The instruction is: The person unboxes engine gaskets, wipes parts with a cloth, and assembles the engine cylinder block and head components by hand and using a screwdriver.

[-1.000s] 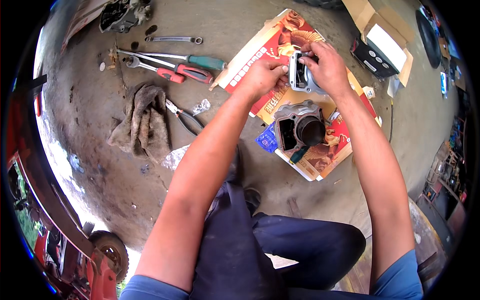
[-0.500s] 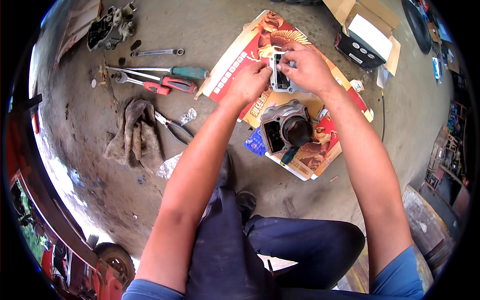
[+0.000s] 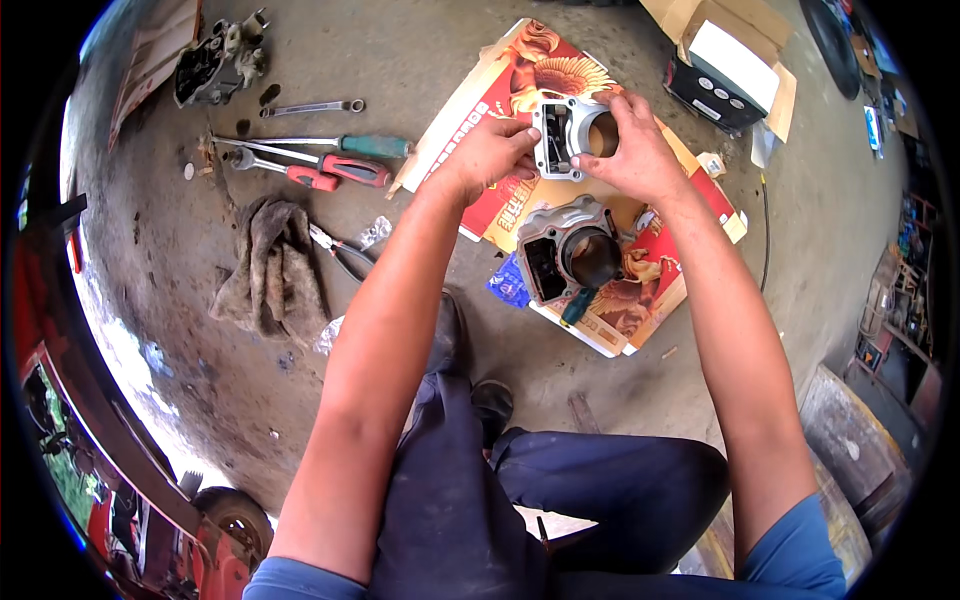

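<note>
Over the far part of a red and gold cardboard sheet is a light-grey engine cylinder with a round bore and a rectangular side opening. My right hand is closed around its right side, fingers at the far edge and thumb near the bore. At its left edge, my left hand pinches the rim with thumb and fingers. Closer to me on the same sheet stands a second, darker engine cylinder, its bore blackened. A green screwdriver handle pokes out beside it, next to a blue plastic packet.
Left on the concrete lie a wrench, a green-handled screwdriver, red-handled tools, pliers and a dirty rag. A metal engine part sits at far left. An open box stands far right.
My right hand has shifted to the right, from over the cylinder to around its side, uncovering the bore. My left hand stays by the left edge, its fingers slightly lower.
</note>
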Demonstrator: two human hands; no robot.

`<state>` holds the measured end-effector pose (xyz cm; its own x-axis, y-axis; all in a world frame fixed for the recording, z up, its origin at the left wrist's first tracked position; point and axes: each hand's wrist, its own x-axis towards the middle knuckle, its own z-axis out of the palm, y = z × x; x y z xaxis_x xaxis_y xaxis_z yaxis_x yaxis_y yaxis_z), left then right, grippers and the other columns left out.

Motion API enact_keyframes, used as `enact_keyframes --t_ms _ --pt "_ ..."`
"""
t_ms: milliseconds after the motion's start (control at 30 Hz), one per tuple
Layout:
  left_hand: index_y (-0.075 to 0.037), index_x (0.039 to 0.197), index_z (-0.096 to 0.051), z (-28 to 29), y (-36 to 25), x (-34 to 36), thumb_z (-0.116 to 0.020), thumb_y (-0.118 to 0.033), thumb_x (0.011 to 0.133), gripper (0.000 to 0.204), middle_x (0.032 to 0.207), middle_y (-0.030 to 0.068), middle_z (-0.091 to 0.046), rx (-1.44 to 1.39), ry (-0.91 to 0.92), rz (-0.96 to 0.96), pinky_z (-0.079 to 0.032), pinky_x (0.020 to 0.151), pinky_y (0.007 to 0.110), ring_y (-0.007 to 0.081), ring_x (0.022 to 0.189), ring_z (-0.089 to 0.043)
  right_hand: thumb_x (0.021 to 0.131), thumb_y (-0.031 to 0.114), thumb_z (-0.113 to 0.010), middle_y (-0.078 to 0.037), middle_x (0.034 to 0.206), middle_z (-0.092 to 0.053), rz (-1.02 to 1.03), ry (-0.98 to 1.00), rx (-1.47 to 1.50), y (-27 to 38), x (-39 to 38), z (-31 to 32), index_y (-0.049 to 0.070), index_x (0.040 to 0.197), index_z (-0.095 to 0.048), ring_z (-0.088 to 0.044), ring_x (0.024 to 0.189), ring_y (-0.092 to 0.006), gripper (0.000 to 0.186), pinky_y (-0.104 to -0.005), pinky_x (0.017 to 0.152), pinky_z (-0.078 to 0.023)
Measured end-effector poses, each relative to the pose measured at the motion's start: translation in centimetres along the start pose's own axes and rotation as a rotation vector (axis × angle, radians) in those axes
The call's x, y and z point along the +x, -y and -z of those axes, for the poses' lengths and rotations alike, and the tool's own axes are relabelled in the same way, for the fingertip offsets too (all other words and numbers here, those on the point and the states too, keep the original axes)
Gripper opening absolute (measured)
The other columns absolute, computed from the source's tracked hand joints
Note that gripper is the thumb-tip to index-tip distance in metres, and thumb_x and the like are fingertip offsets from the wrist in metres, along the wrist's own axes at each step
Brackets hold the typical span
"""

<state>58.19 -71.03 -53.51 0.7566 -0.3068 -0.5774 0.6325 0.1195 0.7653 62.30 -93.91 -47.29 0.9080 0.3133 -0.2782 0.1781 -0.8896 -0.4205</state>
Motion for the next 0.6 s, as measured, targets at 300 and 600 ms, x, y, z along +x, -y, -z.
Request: enact_keyframes --t_ms 300,600 --pt "0.005 0.127 -0.063 -1.6 2.1 -3.6 -0.058 -0.011 0.107 0.026 0.107 0.0134 -0.073 -0.519 -0.050 -0.093 -0.063 0.085 0.033 0.0217 0.093 -0.074 0.070 0.016 -0.087 -0.015 0.140 -0.053 0.228 -0.070 0.057 2.3 -1.4 2.9 0.011 0.133 -0.065 -0.055 0.134 -0.0350 0.067 -0.0426 0.114 -0.046" --pt "-0.008 0.163 -0.029 -5.0 -9.2 -17.9 -0.050 -0.062 0.105 0.082 0.153 0.0172 -0.052 -0.407 0.221 -0.313 -0.055 0.104 0.053 0.0348 0.133 -0.060 0.063 0.011 -0.089 -0.010 0.132 -0.057 0.723 -0.210 -0.015 13.8 -8.3 20.9 0.013 0.120 -0.069 -0.056 0.124 -0.0353 0.061 -0.0446 0.107 -0.049"
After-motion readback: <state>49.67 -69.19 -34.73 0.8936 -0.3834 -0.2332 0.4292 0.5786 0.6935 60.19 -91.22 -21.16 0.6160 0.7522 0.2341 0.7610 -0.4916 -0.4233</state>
